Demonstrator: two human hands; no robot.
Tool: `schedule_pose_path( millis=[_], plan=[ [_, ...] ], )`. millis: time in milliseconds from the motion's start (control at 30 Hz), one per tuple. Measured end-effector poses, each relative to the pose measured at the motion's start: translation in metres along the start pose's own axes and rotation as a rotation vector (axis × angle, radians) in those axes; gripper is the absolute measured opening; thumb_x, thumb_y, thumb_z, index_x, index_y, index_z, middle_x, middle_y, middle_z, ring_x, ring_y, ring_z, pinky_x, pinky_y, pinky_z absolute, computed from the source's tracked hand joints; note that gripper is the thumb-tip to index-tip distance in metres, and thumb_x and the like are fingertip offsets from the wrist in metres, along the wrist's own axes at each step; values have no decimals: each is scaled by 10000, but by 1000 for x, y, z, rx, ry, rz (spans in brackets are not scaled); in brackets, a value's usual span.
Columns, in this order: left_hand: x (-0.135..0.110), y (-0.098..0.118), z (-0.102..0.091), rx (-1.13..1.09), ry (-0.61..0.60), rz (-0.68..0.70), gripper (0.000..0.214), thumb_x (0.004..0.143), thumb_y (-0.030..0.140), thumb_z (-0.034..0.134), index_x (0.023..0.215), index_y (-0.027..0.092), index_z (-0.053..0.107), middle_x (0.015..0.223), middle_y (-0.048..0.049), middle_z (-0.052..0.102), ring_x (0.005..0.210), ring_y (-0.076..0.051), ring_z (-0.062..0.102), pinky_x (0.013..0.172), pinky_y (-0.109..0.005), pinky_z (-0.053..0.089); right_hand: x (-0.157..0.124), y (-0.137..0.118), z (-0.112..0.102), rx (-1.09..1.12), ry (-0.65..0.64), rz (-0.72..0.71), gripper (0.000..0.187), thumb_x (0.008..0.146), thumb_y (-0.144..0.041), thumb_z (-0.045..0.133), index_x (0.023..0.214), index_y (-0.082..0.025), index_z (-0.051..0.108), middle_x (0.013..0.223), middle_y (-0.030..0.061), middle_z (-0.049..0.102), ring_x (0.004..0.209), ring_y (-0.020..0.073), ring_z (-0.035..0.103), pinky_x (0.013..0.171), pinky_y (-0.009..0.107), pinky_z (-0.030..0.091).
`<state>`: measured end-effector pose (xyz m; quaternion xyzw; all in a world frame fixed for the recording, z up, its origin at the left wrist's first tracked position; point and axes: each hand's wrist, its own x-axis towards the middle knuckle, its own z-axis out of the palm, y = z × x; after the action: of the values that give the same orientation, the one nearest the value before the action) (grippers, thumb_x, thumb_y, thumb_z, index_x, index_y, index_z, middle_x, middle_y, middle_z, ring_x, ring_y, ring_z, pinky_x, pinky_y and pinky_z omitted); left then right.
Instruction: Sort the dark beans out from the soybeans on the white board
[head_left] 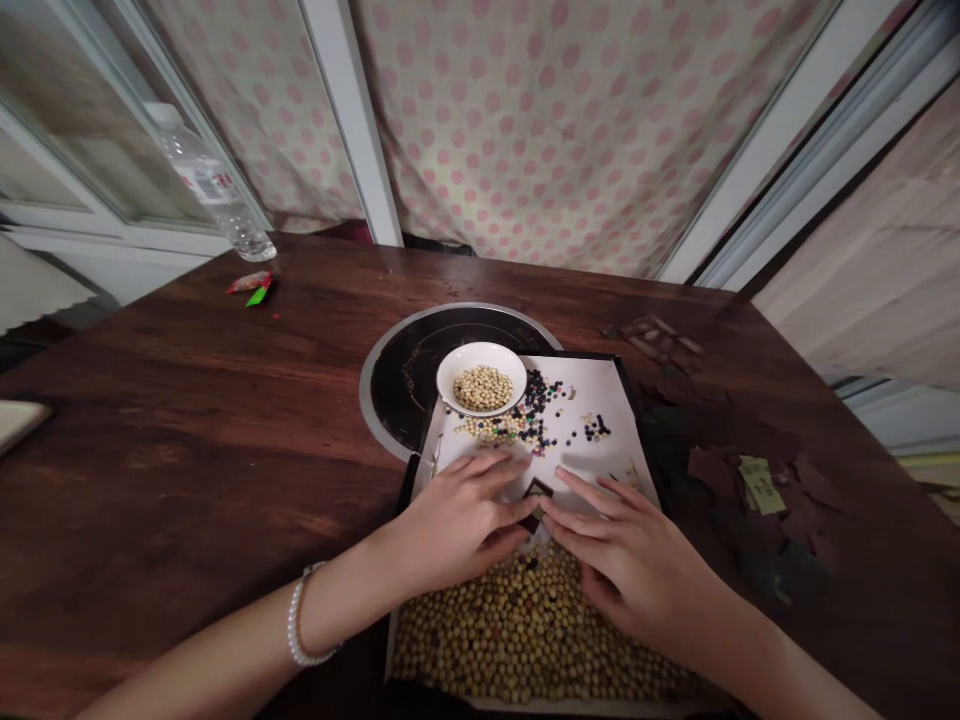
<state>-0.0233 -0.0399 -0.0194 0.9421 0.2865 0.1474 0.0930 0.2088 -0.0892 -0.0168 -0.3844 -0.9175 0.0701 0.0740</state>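
Observation:
Both my hands reach over a shallow white-lined box [589, 385] with a dark rim. My left hand [476, 510], with a pearl bracelet at the wrist, stretches its fingers toward the middle. From the other side, my right hand [626, 545] spreads its fingers. Between the fingertips lies a small dark square piece [538, 490] with a greenish mark; fingers of both hands appear to touch its edges. Many tan round beads [525, 630] fill the near end of the box. Black beads [536, 395] and mixed pale beads [487, 430] lie farther up.
A white bowl [482, 350] of pale beads rests at the box's far left corner, near a round black hotplate [397, 360]. Dark torn scraps [814, 500] and a yellowish slip [761, 485] lie right. A water bottle [214, 185] and red-green wrapper [255, 285] are far left.

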Motion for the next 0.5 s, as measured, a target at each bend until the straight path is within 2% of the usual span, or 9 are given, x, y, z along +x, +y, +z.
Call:
schedule_pose_path(
  millis=[100,267,500],
  plan=[
    [-1,0,0,5,7,-16,358,819,306,650,1166,223,636,1334,-97,550,1264,-298,463,1016,-496,421,1,-1,0,19,7,7,573,773,-59,432,1327,-189,501,1399,-40,478,1364,239,294,1042,483,381],
    [-1,0,1,-22,2,-8,365,820,310,651,1173,219,630,1332,-105,551,1265,-300,465,1016,-506,422,2,-1,-3,75,31,33,475,809,-89,444,1252,-193,580,1325,-10,559,1337,251,350,1031,483,392],
    [1,1,3,-44,19,-12,384,843,259,620,1223,221,588,1294,-99,581,1238,-280,495,1012,-493,440,5,7,-2,179,15,74,442,831,-118,477,1240,-237,593,1263,2,609,1301,236,416,979,451,453]
  ],
)
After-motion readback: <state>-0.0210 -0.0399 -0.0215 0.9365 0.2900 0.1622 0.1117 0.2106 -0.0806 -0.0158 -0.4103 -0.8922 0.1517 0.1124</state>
